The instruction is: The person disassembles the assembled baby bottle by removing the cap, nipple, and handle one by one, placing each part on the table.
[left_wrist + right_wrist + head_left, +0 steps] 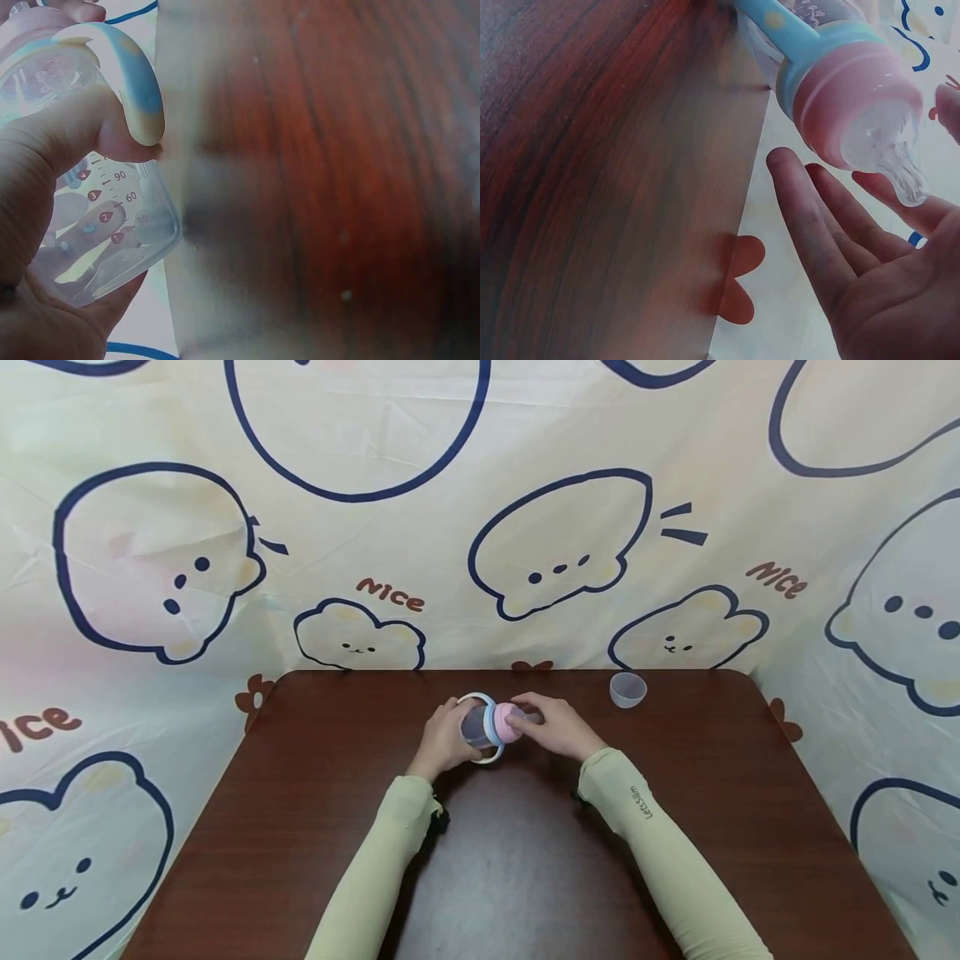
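My left hand (441, 739) grips a clear baby bottle (127, 225) around its body, with the fingers showing through the plastic. Red measuring marks run up its side. The bottle lies tilted, its teat end towards my right hand (561, 727). A blue and cream handle ring (135, 82) sits below the pink collar (855, 101). Out of the collar sticks a clear teat (907, 180). In the right wrist view the right hand's fingers (806, 214) are spread, extended around the teat end and apart from it.
A small translucent cup-shaped cap (627, 690) stands near the back edge of the brown wooden table (510, 877), to the right. Behind and beside the table hangs a cream cloth (435, 543) printed with cartoon outlines.
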`<state>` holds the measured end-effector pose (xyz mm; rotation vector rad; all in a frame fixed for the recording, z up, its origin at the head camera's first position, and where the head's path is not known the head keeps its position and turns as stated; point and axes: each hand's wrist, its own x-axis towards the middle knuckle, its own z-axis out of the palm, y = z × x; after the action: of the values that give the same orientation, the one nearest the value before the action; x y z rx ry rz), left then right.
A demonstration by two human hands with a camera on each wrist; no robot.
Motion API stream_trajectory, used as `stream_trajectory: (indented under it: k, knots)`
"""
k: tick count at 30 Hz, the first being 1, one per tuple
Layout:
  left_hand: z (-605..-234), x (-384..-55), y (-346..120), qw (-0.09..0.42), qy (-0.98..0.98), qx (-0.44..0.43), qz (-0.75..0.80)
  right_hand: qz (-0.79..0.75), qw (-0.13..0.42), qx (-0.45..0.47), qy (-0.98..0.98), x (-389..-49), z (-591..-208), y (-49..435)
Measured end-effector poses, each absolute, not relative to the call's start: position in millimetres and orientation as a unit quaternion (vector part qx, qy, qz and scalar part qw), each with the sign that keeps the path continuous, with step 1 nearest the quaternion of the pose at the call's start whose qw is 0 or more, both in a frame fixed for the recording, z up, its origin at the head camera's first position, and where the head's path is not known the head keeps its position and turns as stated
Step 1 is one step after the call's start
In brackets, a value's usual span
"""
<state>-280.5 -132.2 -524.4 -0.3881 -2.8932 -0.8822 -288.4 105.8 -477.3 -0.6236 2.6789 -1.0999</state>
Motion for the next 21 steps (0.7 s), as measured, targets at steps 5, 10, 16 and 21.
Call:
stream_trajectory:
  k: [5, 10, 16, 21]
  knots:
    - [-524.4, -281.7, -132.2, 0.046, -0.946, -0.132, -0.292, -0.369, 0.091, -0.219, 0.899, -289.0, -480.5, 105.7]
    - [-523.5, -280.0, -133.5, 0.042, -0.947, -0.126, -0.293, -0.373, 0.095, -0.224, 0.896, -290.0, -483.8, 104.2]
    - [-524.0, -279.3, -135.1, 0.043, -0.947, -0.128, -0.292, -0.369, 0.086, -0.232, 0.896, -291.7, -487.2, 103.2]
    - [-524.8, -280.6, -133.6, 0.043, -0.946, -0.128, -0.293, -0.362, 0.083, -0.240, 0.897, -293.0, -486.4, 106.0]
